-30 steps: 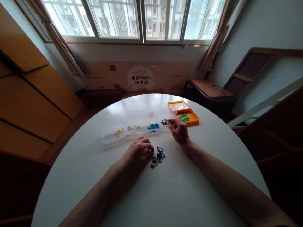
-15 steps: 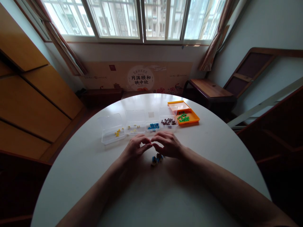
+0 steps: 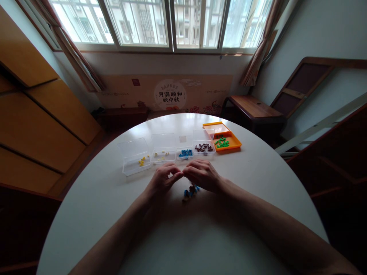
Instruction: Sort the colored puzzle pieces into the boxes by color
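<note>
your left hand [image 3: 162,179] and right hand [image 3: 202,176] meet fingertip to fingertip above the small pile of mixed pieces [image 3: 190,191] on the counter [image 3: 183,236]; whether they pinch one, i cannot tell. the boxes [image 3: 164,154] already hold sorted colours; that pile looks left.

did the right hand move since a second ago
Yes. The right hand came back from the clear box of dark pieces toward the person, and now meets the left hand above the mixed pile.
</note>
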### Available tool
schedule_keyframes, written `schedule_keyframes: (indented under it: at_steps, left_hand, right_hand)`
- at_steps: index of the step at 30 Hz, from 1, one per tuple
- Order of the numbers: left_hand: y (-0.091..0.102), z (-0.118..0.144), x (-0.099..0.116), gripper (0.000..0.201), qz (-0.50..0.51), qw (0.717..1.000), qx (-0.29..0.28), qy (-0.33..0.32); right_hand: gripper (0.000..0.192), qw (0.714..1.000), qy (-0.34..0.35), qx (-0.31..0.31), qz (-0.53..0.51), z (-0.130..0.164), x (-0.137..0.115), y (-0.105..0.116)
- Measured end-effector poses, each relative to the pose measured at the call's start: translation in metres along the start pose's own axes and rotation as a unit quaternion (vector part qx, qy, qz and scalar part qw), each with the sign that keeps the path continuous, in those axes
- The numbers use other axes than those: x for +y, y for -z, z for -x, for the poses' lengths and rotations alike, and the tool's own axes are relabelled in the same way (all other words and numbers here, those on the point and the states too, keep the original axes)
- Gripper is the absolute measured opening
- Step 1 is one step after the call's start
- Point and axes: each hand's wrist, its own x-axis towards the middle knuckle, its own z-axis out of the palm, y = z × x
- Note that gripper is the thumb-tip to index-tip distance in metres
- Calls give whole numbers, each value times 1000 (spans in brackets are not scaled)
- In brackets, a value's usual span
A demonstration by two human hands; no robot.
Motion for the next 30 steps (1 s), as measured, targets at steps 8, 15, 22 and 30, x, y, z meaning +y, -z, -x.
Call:
schedule_keyframes:
  at_steps: [8, 15, 22, 30]
  left_hand:
    - [1, 3, 7, 31, -12, 998, -54, -25]
    - [-1, 6, 10, 42, -74, 983, -147, -77]
    - [2, 7, 16, 41, -121, 971, -198, -58]
    - [3, 7, 14, 25, -136, 974, -170, -59]
  right_hand:
    - [16, 968, -220, 118, 31, 11, 27, 1]
    - [21, 895, -403, 189, 28, 20, 60, 5]
    - [21, 889, -416, 193, 7, 20, 59, 4]
    - [18, 903, -392, 178, 1, 20, 54, 1]
